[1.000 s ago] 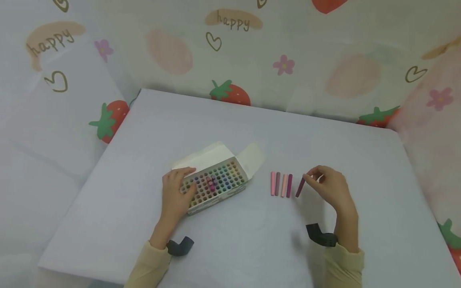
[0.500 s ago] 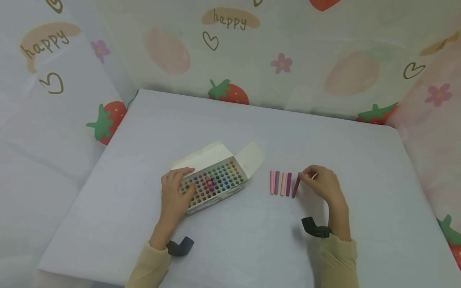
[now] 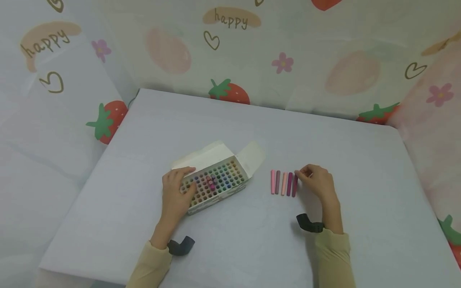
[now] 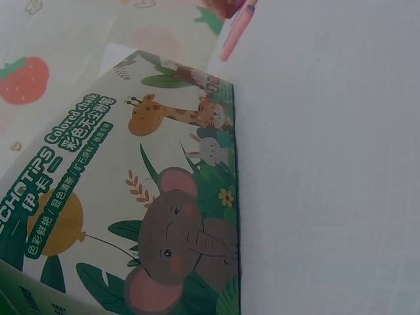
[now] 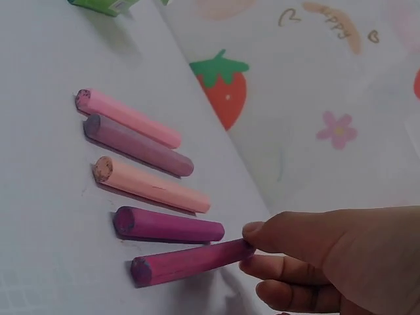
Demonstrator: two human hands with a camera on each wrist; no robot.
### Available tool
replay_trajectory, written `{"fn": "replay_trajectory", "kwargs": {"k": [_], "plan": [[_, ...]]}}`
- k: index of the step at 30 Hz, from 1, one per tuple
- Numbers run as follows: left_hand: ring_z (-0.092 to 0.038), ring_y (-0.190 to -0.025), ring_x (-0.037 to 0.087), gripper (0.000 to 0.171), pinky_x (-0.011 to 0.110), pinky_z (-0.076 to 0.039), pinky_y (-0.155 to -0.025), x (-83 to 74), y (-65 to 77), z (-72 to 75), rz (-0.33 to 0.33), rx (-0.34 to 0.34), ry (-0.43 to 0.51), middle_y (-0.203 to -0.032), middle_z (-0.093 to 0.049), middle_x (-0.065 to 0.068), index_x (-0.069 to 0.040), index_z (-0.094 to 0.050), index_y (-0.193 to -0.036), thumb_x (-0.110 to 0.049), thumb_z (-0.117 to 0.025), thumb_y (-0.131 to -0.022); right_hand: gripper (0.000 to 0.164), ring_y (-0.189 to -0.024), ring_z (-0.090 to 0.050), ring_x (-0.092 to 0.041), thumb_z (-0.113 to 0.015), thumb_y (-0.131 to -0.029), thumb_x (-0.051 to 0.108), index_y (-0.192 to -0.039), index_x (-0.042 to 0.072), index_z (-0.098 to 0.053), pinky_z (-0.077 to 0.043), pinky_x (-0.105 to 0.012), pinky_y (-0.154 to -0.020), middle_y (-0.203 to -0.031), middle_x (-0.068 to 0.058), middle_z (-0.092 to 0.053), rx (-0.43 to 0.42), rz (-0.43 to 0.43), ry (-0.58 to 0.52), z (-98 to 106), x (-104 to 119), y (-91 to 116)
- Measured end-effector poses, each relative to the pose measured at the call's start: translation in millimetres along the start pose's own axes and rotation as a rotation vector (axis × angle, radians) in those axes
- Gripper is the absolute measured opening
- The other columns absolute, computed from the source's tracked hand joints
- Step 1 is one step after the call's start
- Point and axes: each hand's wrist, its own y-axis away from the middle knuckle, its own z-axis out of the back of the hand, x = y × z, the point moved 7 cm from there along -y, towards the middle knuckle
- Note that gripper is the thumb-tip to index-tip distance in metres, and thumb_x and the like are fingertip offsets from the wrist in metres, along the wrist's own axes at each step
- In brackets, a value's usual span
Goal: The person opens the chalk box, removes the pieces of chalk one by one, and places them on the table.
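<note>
My right hand (image 3: 318, 182) pinches the far end of a dark magenta chalk stick (image 5: 190, 261) between thumb and fingertips, at the right end of a row. Beside it lie a purple chalk stick (image 5: 170, 224), a peach one (image 5: 154, 185), a mauve one (image 5: 139, 146) and a pink one (image 5: 131, 118), roughly parallel. My left hand (image 3: 176, 194) rests on the left end of an opened box of colored chalk (image 3: 217, 196), thumb over its top and fingers along the back edge. Several chalk sticks poke up from the middle of the box's holed top.
The box's white lid flap (image 3: 205, 157) stands open at the back, and a side flap (image 3: 251, 159) sticks out toward the chalk row. Everything lies on a white-covered table (image 3: 230, 248). A patterned cloth (image 3: 306, 32) hangs behind it.
My right hand has moved left with the dark magenta chalk stick, bringing it close beside the purple one and nearly parallel to the row. The left hand has stayed on the box.
</note>
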Motion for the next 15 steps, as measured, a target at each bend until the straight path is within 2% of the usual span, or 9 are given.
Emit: {"fn": "replay_trajectory", "kwargs": {"k": [10,12,15], "plan": [[-0.035,-0.117,0.028,0.035,0.052,-0.029,-0.094,-0.5,-0.2,0.1,-0.017,-0.004,0.0,-0.116,-0.055,0.004,-0.017,-0.061,-0.115,-0.012,-0.062,-0.08,0.031,-0.073,-0.053,-0.024,-0.058,-0.088,0.034,-0.089,0.003,-0.064,-0.037,-0.035,-0.065,-0.083,-0.013,-0.064,0.008,-0.033,0.049,-9.0,-4.7,-2.1],[-0.035,-0.117,0.028,0.035,0.051,-0.029,-0.094,-0.7,-0.2,0.3,-0.015,-0.005,-0.001,-0.116,-0.055,0.004,-0.017,-0.061,-0.115,-0.012,-0.062,-0.081,0.031,-0.072,-0.052,-0.024,-0.059,-0.088,0.034,-0.089,0.004,-0.063,-0.037,-0.034,-0.063,-0.082,-0.012,-0.063,-0.015,-0.028,0.045,-8.5,-4.0,-2.1],[-0.035,-0.117,0.027,0.035,0.051,-0.029,-0.094,-0.7,-0.1,0.3,-0.012,-0.003,0.0,-0.117,-0.055,0.003,-0.018,-0.061,-0.115,-0.012,-0.062,-0.081,0.03,-0.067,-0.051,-0.023,-0.06,-0.088,0.034,-0.09,0.004,-0.063,-0.036,-0.031,-0.059,-0.078,-0.011,-0.062,-0.096,-0.007,0.03,-4.5,-1.0,-2.2]]}}
